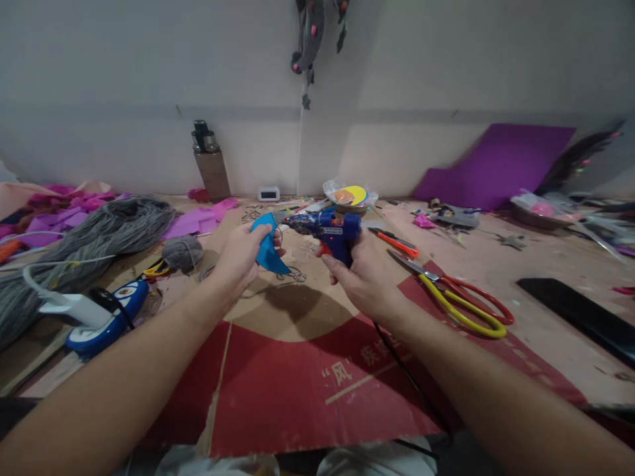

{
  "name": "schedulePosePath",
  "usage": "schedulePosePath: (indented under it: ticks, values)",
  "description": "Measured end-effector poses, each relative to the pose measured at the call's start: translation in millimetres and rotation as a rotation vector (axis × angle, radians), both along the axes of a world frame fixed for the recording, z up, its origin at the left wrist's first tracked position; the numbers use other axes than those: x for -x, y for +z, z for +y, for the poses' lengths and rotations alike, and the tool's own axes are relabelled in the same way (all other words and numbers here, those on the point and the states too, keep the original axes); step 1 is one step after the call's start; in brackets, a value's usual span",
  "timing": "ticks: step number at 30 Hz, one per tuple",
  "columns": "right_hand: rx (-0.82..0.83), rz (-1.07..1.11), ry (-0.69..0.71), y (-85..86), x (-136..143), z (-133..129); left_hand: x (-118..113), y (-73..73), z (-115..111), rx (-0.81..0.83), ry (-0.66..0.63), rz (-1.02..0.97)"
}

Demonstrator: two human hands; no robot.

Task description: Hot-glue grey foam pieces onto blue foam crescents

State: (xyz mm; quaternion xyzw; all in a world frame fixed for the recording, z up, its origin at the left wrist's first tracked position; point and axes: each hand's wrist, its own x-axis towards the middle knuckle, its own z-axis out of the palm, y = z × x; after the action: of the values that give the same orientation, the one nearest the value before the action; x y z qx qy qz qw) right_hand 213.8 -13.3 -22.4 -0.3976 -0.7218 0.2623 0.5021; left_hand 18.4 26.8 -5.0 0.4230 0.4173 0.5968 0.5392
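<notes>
My left hand [243, 254] pinches a blue crescent-shaped felt piece [269, 250], held up over the cardboard. In my right hand [354, 268] is a dark blue hot glue gun [337, 231] with a red trigger, its nozzle pointing left at the edge of the felt piece. Whether the tip touches the felt I cannot tell. Below the left hand, thin grey yarn [292, 274] lies in loose loops on the cardboard sheet [297, 390]. The glue gun's black cord runs down past my right wrist.
Right of the cardboard's middle lie scissors [459, 301] and an orange utility knife [401, 244]. A black phone-like slab [580, 314] is at far right. Grey yarn skeins [124, 225], a yarn ball [182, 253] and a blue power strip [112, 327] fill the left. Purple felt [501, 165] leans on the wall.
</notes>
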Motion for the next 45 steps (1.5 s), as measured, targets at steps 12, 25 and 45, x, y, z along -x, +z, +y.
schedulePosePath:
  ticks: [12, 25, 45]
  values:
    - [0.028, -0.144, -0.094, 0.7, 1.1, -2.5, -3.7, 3.2, -3.9, 0.021, 0.011, 0.015]
    - [-0.028, -0.208, -0.152, 3.4, 2.1, -3.7, -3.7, 1.9, -4.0, -0.017, 0.019, 0.029]
    - [-0.114, -0.274, -0.245, 6.4, 1.6, -3.8, -7.1, 1.4, -9.0, -0.085, -0.007, 0.138]
